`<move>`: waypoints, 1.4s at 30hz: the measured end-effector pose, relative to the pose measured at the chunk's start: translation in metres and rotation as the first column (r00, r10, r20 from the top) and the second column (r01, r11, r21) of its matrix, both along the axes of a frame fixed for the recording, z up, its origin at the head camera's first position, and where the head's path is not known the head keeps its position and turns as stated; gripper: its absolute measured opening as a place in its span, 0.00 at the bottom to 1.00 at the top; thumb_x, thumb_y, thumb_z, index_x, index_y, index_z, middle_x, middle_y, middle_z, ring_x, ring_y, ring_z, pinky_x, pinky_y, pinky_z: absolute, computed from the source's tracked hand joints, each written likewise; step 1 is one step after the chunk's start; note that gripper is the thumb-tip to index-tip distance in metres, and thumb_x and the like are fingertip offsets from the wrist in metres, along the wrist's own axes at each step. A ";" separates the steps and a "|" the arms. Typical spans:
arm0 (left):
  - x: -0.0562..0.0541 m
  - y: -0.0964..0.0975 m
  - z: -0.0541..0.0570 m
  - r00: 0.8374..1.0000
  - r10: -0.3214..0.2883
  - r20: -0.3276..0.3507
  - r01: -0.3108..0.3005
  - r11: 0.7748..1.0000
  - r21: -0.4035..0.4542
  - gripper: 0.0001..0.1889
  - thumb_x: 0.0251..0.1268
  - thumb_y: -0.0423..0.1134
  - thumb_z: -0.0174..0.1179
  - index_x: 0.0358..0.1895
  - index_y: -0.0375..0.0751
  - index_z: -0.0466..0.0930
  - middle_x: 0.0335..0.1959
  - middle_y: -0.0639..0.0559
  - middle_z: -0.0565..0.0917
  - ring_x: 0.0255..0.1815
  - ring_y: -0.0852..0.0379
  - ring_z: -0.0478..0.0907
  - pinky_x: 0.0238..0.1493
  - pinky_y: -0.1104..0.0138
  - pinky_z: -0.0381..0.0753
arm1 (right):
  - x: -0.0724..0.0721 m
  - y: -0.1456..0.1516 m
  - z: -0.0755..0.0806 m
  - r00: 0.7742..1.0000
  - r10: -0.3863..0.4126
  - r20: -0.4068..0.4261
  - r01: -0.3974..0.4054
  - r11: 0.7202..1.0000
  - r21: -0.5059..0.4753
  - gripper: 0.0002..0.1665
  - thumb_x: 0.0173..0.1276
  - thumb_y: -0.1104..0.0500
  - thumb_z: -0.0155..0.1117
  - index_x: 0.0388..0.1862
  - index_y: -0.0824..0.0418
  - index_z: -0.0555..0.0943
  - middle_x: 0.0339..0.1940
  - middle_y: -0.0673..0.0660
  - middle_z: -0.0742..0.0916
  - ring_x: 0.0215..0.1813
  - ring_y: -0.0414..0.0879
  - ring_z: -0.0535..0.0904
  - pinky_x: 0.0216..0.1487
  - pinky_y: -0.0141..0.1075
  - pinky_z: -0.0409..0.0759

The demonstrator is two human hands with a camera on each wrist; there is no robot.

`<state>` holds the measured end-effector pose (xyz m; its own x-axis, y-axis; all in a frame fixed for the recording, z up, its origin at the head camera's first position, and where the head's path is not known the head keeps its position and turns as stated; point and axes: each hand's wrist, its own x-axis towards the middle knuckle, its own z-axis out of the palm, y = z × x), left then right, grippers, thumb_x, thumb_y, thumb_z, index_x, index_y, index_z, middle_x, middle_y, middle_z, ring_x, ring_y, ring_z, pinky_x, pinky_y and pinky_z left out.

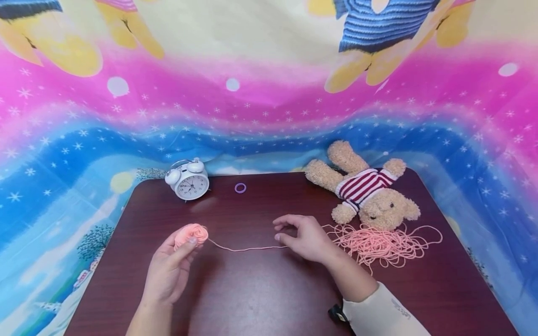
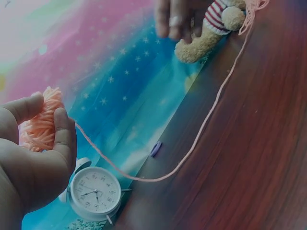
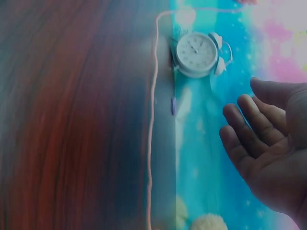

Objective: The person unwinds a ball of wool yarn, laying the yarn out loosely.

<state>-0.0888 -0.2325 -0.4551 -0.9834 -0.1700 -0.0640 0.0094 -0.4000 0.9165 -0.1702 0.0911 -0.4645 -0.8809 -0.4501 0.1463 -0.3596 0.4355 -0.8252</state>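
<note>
My left hand (image 1: 168,270) grips a small wound ball of peach yarn (image 1: 192,234) between thumb and fingers; the left wrist view shows the wound ball (image 2: 42,122) from the side. One strand of yarn (image 1: 248,249) leaves the ball and runs right, past my right hand (image 1: 308,238), toward a loose tangled pile of yarn (image 1: 382,245). In the right wrist view the right hand (image 3: 268,143) has its fingers loosely bent and holds nothing, with the strand (image 3: 152,110) apart from it.
A plush teddy bear (image 1: 367,186) in a striped shirt lies at the back right, its head against the yarn pile. On the back left of the brown table (image 1: 252,298) stands a white alarm clock (image 1: 191,185), with a small purple ring (image 1: 240,188) beside it. A printed cloth hangs behind.
</note>
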 end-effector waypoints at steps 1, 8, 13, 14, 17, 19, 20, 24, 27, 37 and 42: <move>0.000 0.002 0.000 1.000 -0.007 0.004 0.007 1.000 -0.007 0.15 0.75 0.23 0.57 0.60 0.35 0.80 0.48 0.50 0.88 0.44 0.59 0.85 0.49 0.69 0.85 | 0.000 -0.005 -0.001 1.000 0.014 0.007 -0.013 1.000 -0.011 0.17 0.66 0.62 0.75 0.54 0.55 0.86 0.43 0.51 0.91 0.47 0.39 0.88 0.54 0.38 0.86; 0.001 0.015 -0.002 0.998 -0.059 0.003 0.059 0.998 -0.033 0.15 0.74 0.24 0.57 0.60 0.35 0.80 0.50 0.49 0.88 0.44 0.60 0.85 0.50 0.68 0.85 | 0.003 -0.035 -0.004 0.996 0.076 0.037 -0.074 0.995 -0.066 0.17 0.67 0.62 0.73 0.55 0.58 0.86 0.45 0.56 0.91 0.46 0.39 0.87 0.52 0.37 0.86; 0.002 0.024 -0.001 0.992 -0.123 0.006 0.124 0.991 -0.043 0.15 0.74 0.24 0.58 0.59 0.34 0.79 0.49 0.49 0.88 0.44 0.59 0.85 0.49 0.69 0.85 | 0.004 -0.053 -0.006 0.996 0.094 0.009 -0.093 0.991 -0.092 0.16 0.67 0.61 0.74 0.54 0.58 0.87 0.45 0.52 0.90 0.45 0.42 0.86 0.49 0.38 0.87; 0.002 0.026 -0.001 0.990 -0.138 0.008 0.139 0.989 -0.046 0.15 0.73 0.24 0.58 0.59 0.33 0.79 0.49 0.49 0.88 0.44 0.59 0.85 0.49 0.69 0.85 | 0.005 -0.056 -0.007 0.995 0.096 -0.002 -0.096 0.991 -0.091 0.16 0.67 0.61 0.74 0.54 0.59 0.87 0.45 0.51 0.90 0.45 0.42 0.86 0.48 0.38 0.87; 0.003 0.031 -0.001 0.984 -0.179 0.018 0.180 0.982 -0.055 0.15 0.73 0.24 0.59 0.60 0.32 0.78 0.48 0.48 0.88 0.43 0.59 0.84 0.48 0.68 0.85 | 0.006 -0.065 -0.007 0.994 0.102 -0.041 -0.105 0.992 -0.076 0.17 0.67 0.60 0.75 0.54 0.58 0.87 0.44 0.48 0.88 0.44 0.44 0.86 0.47 0.37 0.86; 0.004 0.033 -0.002 0.980 -0.197 0.020 0.198 0.978 -0.062 0.16 0.72 0.24 0.59 0.61 0.31 0.78 0.48 0.48 0.88 0.43 0.59 0.84 0.48 0.68 0.86 | 0.007 -0.071 -0.007 0.992 0.110 -0.058 -0.114 0.990 -0.077 0.17 0.66 0.60 0.75 0.54 0.59 0.87 0.43 0.49 0.88 0.43 0.45 0.85 0.45 0.37 0.86; 0.005 0.034 -0.002 0.979 -0.204 0.021 0.205 0.977 -0.062 0.16 0.72 0.24 0.59 0.61 0.31 0.78 0.48 0.48 0.87 0.43 0.59 0.85 0.48 0.68 0.86 | 0.007 -0.073 -0.006 0.991 0.113 -0.066 -0.118 0.990 -0.079 0.17 0.66 0.60 0.75 0.54 0.58 0.87 0.43 0.49 0.88 0.42 0.45 0.85 0.44 0.36 0.86; 0.006 0.037 -0.002 0.973 -0.229 0.011 0.229 0.972 -0.057 0.16 0.72 0.23 0.58 0.60 0.30 0.78 0.49 0.47 0.87 0.44 0.59 0.85 0.49 0.68 0.86 | 0.008 -0.083 -0.005 0.988 0.122 -0.094 -0.132 0.985 -0.107 0.16 0.66 0.63 0.74 0.52 0.58 0.88 0.42 0.51 0.88 0.40 0.45 0.85 0.42 0.34 0.86; 0.007 0.038 -0.001 0.971 -0.239 -0.001 0.239 0.970 -0.051 0.15 0.72 0.23 0.58 0.60 0.30 0.78 0.49 0.46 0.87 0.45 0.59 0.85 0.48 0.68 0.86 | 0.008 -0.088 -0.005 0.986 0.121 -0.118 -0.136 0.982 -0.129 0.13 0.66 0.64 0.73 0.50 0.57 0.89 0.42 0.50 0.88 0.40 0.44 0.85 0.41 0.36 0.86; 0.008 0.036 -0.001 0.975 -0.221 0.027 0.223 0.973 -0.054 0.16 0.71 0.23 0.59 0.60 0.31 0.79 0.47 0.48 0.87 0.43 0.60 0.85 0.47 0.69 0.86 | 0.009 -0.082 0.000 0.982 0.093 -0.162 -0.117 0.982 -0.149 0.05 0.68 0.59 0.73 0.42 0.54 0.91 0.39 0.45 0.88 0.39 0.39 0.82 0.39 0.36 0.85; 0.007 0.031 -0.002 0.980 -0.195 0.024 0.197 0.978 -0.068 0.16 0.71 0.23 0.59 0.59 0.31 0.79 0.46 0.49 0.87 0.42 0.60 0.85 0.47 0.69 0.86 | 0.008 -0.070 0.000 0.984 0.069 -0.167 -0.096 0.982 -0.162 0.05 0.69 0.57 0.73 0.42 0.55 0.91 0.38 0.42 0.88 0.37 0.34 0.80 0.37 0.36 0.84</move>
<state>-0.0813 -0.2013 -0.4573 -0.9969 0.0212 -0.0762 -0.0789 -0.3272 0.9417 -0.1622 0.0208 -0.4649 -0.8010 -0.4768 0.3621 -0.5214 0.2583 -0.8133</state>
